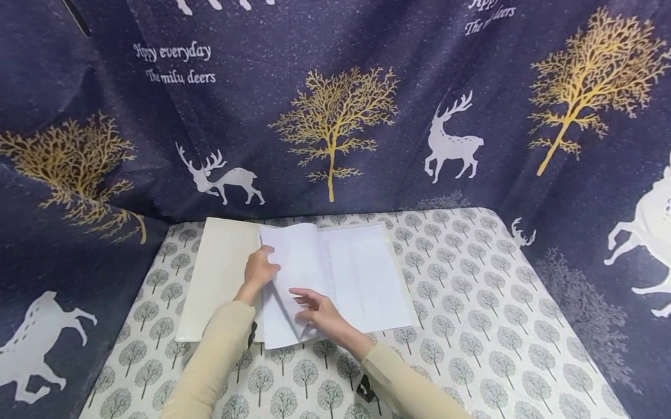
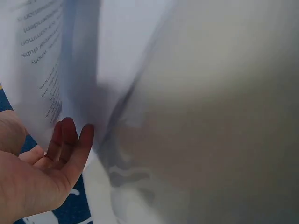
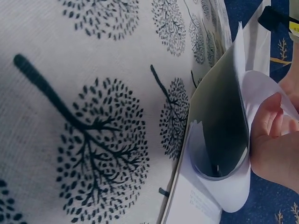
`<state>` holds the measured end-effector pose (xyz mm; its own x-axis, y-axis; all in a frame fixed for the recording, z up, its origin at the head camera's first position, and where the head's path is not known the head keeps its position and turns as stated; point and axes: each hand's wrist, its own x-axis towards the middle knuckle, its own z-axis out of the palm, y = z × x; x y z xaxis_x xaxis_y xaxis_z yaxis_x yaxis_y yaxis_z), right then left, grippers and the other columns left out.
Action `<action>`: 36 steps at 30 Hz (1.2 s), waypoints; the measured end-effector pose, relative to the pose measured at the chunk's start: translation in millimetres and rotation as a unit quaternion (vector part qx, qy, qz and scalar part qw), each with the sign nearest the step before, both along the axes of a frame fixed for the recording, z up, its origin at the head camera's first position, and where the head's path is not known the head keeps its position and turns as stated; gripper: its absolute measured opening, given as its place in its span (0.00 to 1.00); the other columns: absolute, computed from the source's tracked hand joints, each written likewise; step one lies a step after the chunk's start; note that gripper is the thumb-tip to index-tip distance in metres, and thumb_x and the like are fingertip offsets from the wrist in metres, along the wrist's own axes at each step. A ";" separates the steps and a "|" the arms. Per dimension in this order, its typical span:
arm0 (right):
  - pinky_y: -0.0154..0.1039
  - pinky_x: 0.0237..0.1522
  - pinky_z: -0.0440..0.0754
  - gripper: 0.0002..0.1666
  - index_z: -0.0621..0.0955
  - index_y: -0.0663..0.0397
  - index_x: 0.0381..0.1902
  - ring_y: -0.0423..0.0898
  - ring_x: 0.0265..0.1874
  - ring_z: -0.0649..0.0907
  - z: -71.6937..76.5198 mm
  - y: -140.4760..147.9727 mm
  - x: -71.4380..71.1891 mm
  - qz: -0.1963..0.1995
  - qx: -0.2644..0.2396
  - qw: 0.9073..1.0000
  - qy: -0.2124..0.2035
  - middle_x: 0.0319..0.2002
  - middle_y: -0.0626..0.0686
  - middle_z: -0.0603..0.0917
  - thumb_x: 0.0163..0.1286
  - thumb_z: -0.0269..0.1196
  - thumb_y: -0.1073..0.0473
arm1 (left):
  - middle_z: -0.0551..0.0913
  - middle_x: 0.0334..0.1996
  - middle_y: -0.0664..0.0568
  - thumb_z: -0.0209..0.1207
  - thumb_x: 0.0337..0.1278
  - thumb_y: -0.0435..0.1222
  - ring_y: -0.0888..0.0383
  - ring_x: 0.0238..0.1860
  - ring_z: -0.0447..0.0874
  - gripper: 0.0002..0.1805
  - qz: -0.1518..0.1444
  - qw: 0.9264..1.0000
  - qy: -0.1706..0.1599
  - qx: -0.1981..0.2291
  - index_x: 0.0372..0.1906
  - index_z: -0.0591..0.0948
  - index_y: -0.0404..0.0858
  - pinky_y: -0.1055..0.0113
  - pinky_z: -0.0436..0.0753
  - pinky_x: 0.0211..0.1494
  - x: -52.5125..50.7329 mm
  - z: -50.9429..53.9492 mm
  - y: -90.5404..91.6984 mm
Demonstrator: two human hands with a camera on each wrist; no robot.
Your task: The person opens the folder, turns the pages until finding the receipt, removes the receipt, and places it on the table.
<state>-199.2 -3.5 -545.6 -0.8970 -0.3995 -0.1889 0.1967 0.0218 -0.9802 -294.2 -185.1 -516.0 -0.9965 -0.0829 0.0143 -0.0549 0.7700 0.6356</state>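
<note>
An open book or folder of white pages (image 1: 368, 278) lies on the patterned cloth, its pale cover (image 1: 218, 274) spread to the left. Near the middle, a lifted page (image 1: 298, 256) bends upward. My left hand (image 1: 260, 266) grips its left edge; in the left wrist view that hand (image 2: 51, 170) has its fingertips against the printed sheet (image 2: 37, 70). My right hand (image 1: 321, 313), fingers loosely bent, touches the page near its lower corner. The right wrist view shows this hand (image 3: 273, 144) beside the curled sheets (image 3: 233, 191).
A cloth with grey trees (image 1: 477, 354) covers the table. Behind it and on both sides hangs a dark blue curtain (image 1: 359, 28) with deer and golden trees. Small black items are at both sleeves.
</note>
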 end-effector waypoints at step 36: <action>0.39 0.48 0.86 0.34 0.69 0.58 0.68 0.50 0.48 0.84 -16.8 49.6 -28.1 -0.056 0.015 0.998 0.005 0.60 0.65 0.78 0.63 0.60 0.69 | 0.67 0.68 0.31 0.59 0.50 0.28 0.27 0.64 0.68 0.35 -0.003 0.997 -0.054 -0.058 0.68 0.68 0.31 0.33 0.70 0.63 9.8 -38.0 -19.9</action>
